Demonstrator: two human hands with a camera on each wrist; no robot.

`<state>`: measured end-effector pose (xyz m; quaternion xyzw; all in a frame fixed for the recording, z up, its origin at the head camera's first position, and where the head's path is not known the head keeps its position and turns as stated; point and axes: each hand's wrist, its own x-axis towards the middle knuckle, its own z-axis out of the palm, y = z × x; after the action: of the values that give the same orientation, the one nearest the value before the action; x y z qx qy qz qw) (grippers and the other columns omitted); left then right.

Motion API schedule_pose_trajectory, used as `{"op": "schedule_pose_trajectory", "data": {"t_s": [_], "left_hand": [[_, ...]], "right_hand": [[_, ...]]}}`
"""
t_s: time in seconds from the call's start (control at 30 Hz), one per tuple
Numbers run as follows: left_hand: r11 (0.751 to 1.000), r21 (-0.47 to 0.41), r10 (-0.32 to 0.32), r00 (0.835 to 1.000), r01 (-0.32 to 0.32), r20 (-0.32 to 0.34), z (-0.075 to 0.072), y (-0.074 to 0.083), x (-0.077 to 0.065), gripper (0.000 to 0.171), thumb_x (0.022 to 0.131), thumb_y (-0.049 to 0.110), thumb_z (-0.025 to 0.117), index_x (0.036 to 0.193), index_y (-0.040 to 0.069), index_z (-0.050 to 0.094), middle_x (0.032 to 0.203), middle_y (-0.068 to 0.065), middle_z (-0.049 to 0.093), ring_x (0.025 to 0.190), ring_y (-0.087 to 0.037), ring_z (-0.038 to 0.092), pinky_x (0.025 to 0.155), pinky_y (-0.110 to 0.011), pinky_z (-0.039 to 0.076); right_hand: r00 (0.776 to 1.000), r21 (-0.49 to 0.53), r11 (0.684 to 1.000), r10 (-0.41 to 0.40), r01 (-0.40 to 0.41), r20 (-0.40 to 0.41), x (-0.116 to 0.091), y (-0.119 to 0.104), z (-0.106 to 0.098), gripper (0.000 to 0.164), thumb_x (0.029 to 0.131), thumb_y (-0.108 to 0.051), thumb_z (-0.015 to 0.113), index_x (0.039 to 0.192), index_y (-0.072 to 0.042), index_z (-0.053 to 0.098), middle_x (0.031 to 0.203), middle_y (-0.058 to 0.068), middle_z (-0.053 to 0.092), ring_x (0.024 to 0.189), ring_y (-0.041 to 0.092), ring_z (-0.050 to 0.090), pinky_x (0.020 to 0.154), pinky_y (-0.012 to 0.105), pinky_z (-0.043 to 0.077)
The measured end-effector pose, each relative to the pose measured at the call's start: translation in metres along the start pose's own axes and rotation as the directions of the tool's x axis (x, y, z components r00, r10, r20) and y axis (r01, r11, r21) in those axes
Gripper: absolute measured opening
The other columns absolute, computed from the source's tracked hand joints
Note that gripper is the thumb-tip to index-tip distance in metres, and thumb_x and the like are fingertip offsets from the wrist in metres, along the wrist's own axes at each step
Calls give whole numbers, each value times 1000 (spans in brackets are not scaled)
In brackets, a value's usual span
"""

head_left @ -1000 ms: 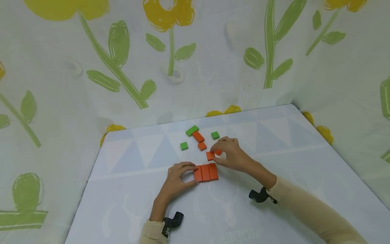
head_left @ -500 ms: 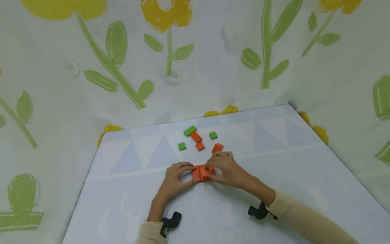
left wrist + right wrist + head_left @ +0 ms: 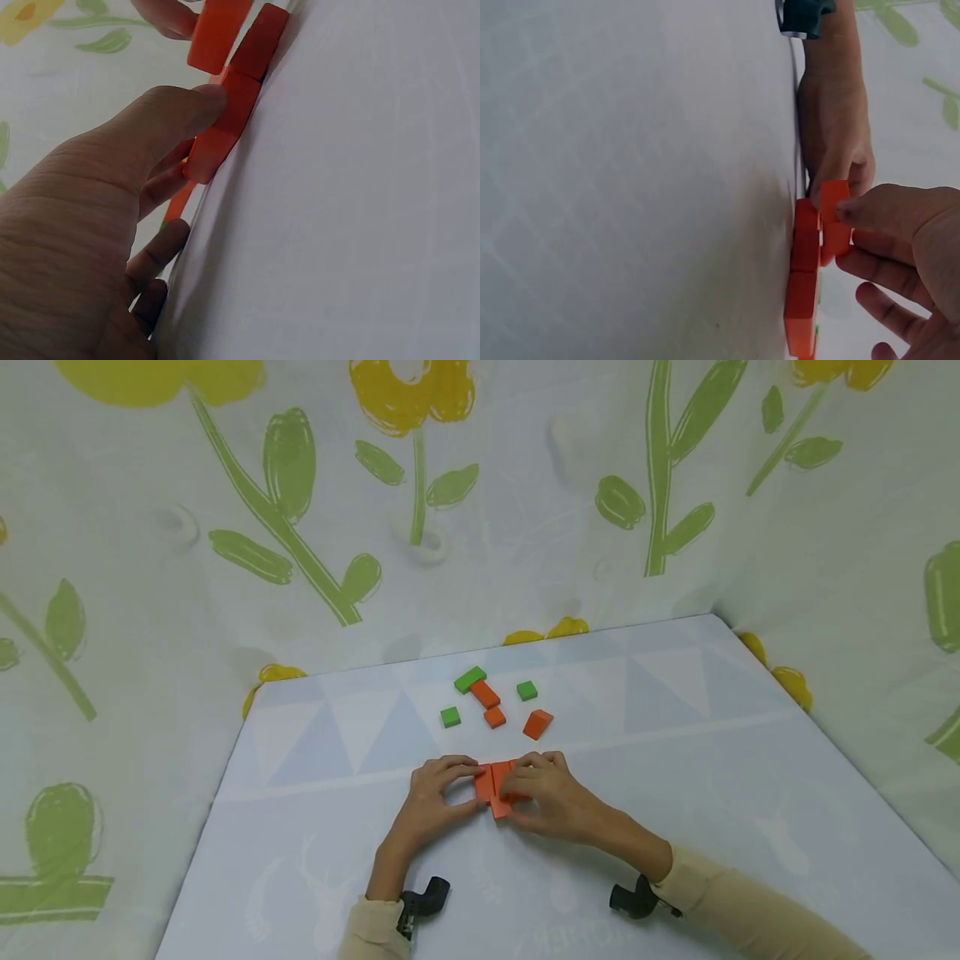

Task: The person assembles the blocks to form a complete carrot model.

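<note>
On the pale mat (image 3: 675,760) lies a row of flat orange blocks (image 3: 486,781). My left hand (image 3: 472,788) pinches the row's left end between thumb and fingers. In the left wrist view, the thumb (image 3: 176,112) presses the nearest orange block (image 3: 234,112). My right hand (image 3: 516,783) holds another orange block (image 3: 501,802) flat on top of the row. In the right wrist view, this held block (image 3: 834,223) sits against the row (image 3: 804,281), with the left hand (image 3: 836,142) beyond it.
Loose pieces lie behind the hands: a green bar (image 3: 470,678), an orange bar (image 3: 485,694), two green squares (image 3: 450,717) (image 3: 527,690), an orange square (image 3: 494,717) and an orange wedge (image 3: 537,723). Flower-print cloth walls (image 3: 525,510) close in the mat at back and right.
My right hand brought an orange block from behind the row back onto it, leaving the orange wedge on the mat. The left hand kept its hold on the row.
</note>
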<state>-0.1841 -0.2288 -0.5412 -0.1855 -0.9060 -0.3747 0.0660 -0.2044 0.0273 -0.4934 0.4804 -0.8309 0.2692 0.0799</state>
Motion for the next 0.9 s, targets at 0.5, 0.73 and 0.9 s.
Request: {"op": "schedule_pose_trajectory", "data": {"t_s": [0.5, 0.73, 0.9], "left_hand": [[1000, -11, -27, 999, 27, 23, -2, 2, 1, 45, 85, 39, 80, 127, 30, 69, 133, 17, 56, 122, -12, 47, 102, -48, 27], [1000, -4, -5, 1000, 5, 11, -3, 2, 1, 43, 85, 37, 80, 126, 27, 70, 131, 14, 57, 119, -14, 48, 102, -48, 28], [1000, 6, 0, 1000, 0, 21, -4, 2, 1, 44, 85, 39, 79, 126, 27, 70, 131, 13, 58, 120, -14, 48, 102, -49, 29]], "right_hand": [[998, -90, 995, -43, 47, 42, 0, 2, 11, 24, 80, -25, 84, 100, -20, 74, 99, -10, 66, 108, 14, 53, 90, 43, 35], [996, -77, 997, -26, 32, 80, 3, 3, 7, 24, 80, -26, 84, 100, -19, 73, 102, -8, 62, 111, 15, 51, 90, 44, 36], [997, -83, 996, 45, -40, 68, 16, 12, -3, 23, 83, -26, 82, 103, -19, 74, 104, -7, 64, 110, 15, 52, 90, 43, 35]]}}
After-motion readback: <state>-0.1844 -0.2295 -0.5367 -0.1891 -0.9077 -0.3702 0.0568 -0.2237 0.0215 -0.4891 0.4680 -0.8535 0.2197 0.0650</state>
